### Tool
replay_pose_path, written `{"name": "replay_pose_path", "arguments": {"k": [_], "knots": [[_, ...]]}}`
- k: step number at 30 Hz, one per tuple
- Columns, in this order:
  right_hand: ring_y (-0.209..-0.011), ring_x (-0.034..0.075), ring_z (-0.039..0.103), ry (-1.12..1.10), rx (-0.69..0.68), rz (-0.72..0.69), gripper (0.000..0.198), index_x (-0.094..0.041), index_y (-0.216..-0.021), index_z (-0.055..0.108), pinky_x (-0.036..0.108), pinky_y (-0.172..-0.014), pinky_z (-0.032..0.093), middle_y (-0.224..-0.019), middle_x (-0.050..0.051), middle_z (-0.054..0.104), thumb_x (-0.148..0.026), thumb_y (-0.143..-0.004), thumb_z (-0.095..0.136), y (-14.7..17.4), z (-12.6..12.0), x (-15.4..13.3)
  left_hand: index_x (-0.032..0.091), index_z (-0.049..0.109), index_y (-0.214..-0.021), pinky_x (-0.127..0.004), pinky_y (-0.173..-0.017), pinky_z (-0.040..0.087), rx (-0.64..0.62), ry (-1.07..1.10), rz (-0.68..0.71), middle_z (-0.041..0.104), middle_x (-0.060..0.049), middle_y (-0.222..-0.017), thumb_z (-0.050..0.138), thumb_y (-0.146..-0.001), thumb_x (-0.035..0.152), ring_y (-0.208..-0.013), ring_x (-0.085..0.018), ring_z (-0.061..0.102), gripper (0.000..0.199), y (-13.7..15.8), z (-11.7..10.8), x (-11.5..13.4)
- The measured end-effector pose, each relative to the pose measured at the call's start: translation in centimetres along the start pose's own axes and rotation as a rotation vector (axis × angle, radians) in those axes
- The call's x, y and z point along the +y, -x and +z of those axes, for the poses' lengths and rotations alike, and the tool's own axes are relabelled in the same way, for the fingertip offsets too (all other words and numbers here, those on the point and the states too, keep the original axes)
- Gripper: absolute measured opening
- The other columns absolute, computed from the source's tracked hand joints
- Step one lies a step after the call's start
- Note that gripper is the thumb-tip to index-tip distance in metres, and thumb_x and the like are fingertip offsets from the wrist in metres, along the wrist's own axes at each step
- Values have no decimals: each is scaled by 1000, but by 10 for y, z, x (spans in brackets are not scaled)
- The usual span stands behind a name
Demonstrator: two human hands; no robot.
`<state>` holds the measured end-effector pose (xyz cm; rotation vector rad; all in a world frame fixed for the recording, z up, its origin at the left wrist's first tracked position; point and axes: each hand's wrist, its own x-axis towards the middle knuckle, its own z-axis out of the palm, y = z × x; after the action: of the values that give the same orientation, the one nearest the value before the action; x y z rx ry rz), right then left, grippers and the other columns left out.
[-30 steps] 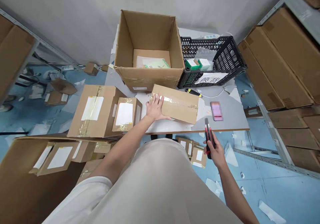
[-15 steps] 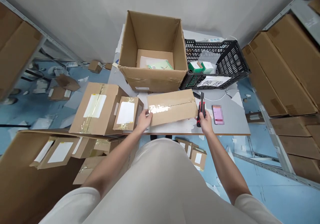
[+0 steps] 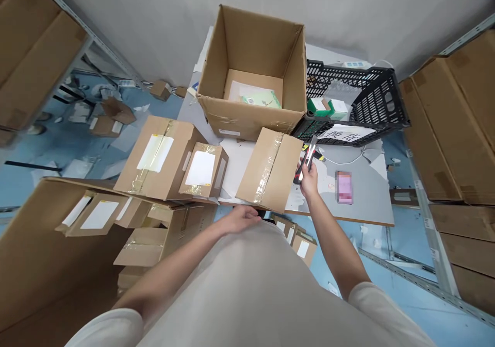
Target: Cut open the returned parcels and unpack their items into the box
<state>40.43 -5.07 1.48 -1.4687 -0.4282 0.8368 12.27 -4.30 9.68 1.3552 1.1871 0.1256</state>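
Observation:
A taped brown cardboard box (image 3: 266,174) lies turned on the table, its long side running front to back and its near end over the front edge. My left hand (image 3: 240,219) is just in front of that end, close to my shirt, fingers stretched out and holding nothing; whether it touches the box I cannot tell. Beside the box's right side, my right hand (image 3: 308,178) grips a red-and-black utility knife (image 3: 310,153) pointing away from me. A yellow-and-black tool (image 3: 317,154) lies partly hidden behind the knife.
At the back stand a big open carton (image 3: 251,115) and a black plastic crate (image 3: 392,104) with green-and-white boxes. Labelled boxes, a larger one (image 3: 157,153) and a smaller one (image 3: 203,169), sit left. A phone (image 3: 344,187) lies right. Shelving with cartons (image 3: 436,130) flanks the table.
The long box has turned from lying crosswise to pointing toward me. My left hand has let go of its left end and come nearer my body. The knife stays in my right hand.

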Motion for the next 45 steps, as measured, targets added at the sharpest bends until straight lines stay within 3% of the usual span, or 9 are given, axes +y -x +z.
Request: {"name": "replay_pose_path", "arguments": {"k": [1, 5, 9, 16, 21, 25, 28, 34, 45], "knots": [[-99, 17, 64, 3, 14, 32, 51, -26, -114, 45, 33, -81, 53, -122, 7, 59, -55, -75, 61, 15, -6, 4, 20, 67, -77, -35, -72, 56, -121, -41, 71, 71, -4, -76, 70, -69, 43, -75, -22, 69, 25, -6, -14, 4], [-106, 21, 64, 110, 17, 156, 53, -26, -117, 44, 35, -80, 53, -128, 12, 58, -58, -77, 59, 81, -28, 16, 16, 61, -109, -36, -87, 52, 257, -162, 146, 67, -12, -113, 57, -77, 51, -102, -24, 65, 47, -43, -60, 14], [-109, 21, 61, 179, -129, 183, 54, -29, -121, 45, 37, -82, 53, -127, 9, 59, -60, -79, 56, 111, -27, 14, 17, 58, -113, -35, -88, 52, 26, -220, 76, 66, -13, -117, 62, -73, 47, -98, -23, 67, 50, -65, -54, 4], [-114, 21, 56, 303, -283, -5, 44, -26, -120, 51, 42, -102, 41, -123, 6, 62, -51, -84, 53, 60, -18, -14, 18, 52, -97, -34, -74, 56, 93, 31, -40, 65, -9, -102, 73, -68, 38, -77, -17, 68, 41, -37, -5, -30], [-103, 22, 61, 384, -301, -96, 48, -24, -122, 51, 43, -96, 44, -112, 8, 67, -50, -82, 57, 24, -15, -29, 19, 48, -111, -36, -83, 54, 56, 127, -50, 59, -13, -120, 75, -69, 39, -95, -21, 67, 54, -30, 18, -34], [-96, 20, 65, 315, -144, -44, 47, -25, -121, 48, 39, -85, 51, -118, 9, 63, -51, -83, 55, 38, -32, -28, 13, 29, -138, -44, -106, 40, 284, -171, 63, 34, -23, -147, 68, -73, 43, -133, -30, 41, 82, -57, -14, -14], [-102, 20, 64, 270, 115, -13, 46, -26, -119, 46, 35, -78, 54, -121, 9, 60, -53, -82, 55, 74, -48, -16, 11, 27, -143, -41, -115, 26, 431, -434, 317, 30, -19, -151, 53, -83, 44, -142, -26, 26, 73, -101, -55, 13], [-96, 24, 67, 107, 64, 315, 53, -33, -124, 41, 37, -66, 57, -103, 7, 67, -61, -81, 54, 141, -39, 11, 11, 44, -134, -37, -108, 35, 338, -639, 369, 52, -14, -136, 54, -79, 47, -127, -27, 47, 67, -168, -88, 46], [-106, 17, 64, 37, 31, -9, 40, -28, -111, 49, 36, -87, 53, -115, 5, 66, -51, -80, 60, 36, -48, -16, 10, 53, -112, -43, -84, 50, 363, -796, 116, 65, -18, -102, 55, -76, 61, -98, -35, 63, 63, -70, -53, 11]]}}
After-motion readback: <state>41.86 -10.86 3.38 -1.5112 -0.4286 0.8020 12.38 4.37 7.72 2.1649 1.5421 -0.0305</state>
